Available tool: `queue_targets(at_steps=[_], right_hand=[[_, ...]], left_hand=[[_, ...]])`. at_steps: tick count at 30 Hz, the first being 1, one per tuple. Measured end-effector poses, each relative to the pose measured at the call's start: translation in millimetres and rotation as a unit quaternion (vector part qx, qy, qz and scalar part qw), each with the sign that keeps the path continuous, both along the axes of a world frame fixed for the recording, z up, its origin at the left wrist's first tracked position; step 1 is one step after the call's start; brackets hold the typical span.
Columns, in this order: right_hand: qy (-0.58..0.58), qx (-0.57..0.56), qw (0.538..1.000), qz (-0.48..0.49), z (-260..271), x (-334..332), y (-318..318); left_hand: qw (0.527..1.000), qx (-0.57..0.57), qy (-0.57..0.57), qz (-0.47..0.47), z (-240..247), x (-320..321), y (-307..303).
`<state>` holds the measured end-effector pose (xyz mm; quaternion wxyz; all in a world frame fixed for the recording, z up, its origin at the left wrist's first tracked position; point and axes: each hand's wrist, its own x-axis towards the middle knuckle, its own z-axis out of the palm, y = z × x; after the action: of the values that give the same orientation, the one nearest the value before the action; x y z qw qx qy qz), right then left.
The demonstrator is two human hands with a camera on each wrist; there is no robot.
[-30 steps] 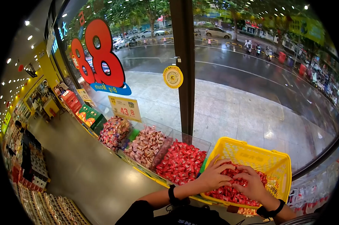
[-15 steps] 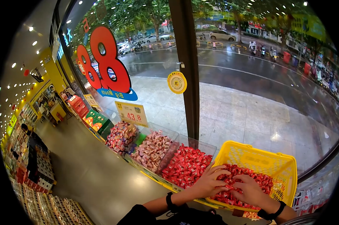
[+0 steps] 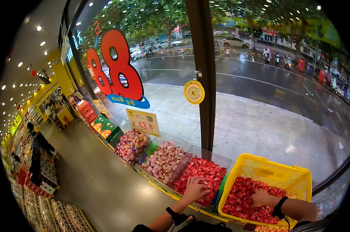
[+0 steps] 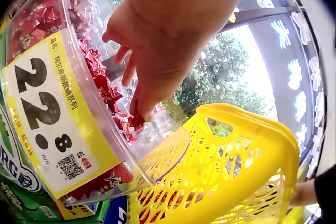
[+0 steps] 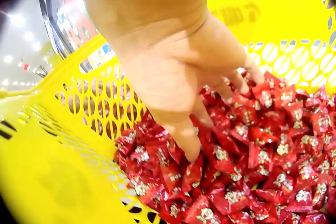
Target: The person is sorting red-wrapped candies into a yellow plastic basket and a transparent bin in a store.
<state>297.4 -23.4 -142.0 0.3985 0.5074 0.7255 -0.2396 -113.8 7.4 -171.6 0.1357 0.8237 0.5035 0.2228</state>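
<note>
My left hand [image 3: 195,190] rests on the red-wrapped candies [image 3: 206,169] in the clear bin, left of the yellow basket [image 3: 273,169]. In the left wrist view that hand [image 4: 152,56] has its fingers spread and slightly bent over the bin's candies [image 4: 107,90]; nothing is plainly held. My right hand [image 3: 263,198] is inside the basket. In the right wrist view the right hand [image 5: 168,71] touches the red candies [image 5: 262,155] with spread fingers, the fingertips partly hidden among them.
Left of the red bin are bins of pink candies [image 3: 164,158] and mixed candies [image 3: 132,145], with a price sign [image 3: 143,121] behind. A window with a dark post [image 3: 206,116] stands beyond. A price label [image 4: 55,113] fronts the red bin.
My left hand has left the basket and moved left onto the candies in the bin. The right hand stays in the basket. The head view has shifted, so the scene sits lower and further right.
</note>
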Motion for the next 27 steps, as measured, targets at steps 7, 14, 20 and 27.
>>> queue_targets(at_steps=[7,14,20,27], right_hand=[[0.054,0.046,0.997,-0.012,-11.3,-0.4,3.5],[0.154,0.214,0.964,0.014,78.3,-10.9,-4.7],[0.337,0.429,0.838,0.006,172.7,-43.5,-52.6],[0.382,0.451,0.806,-0.035,178.4,-57.8,-108.7]], left_hand=[[0.998,0.05,-0.029,0.039,15.5,1.9,-9.3],[0.981,0.14,-0.134,-0.026,91.9,22.0,-7.5],[0.953,0.144,-0.169,-0.208,158.8,76.7,-33.1],[0.908,0.155,-0.184,-0.343,142.3,119.5,-50.3]])
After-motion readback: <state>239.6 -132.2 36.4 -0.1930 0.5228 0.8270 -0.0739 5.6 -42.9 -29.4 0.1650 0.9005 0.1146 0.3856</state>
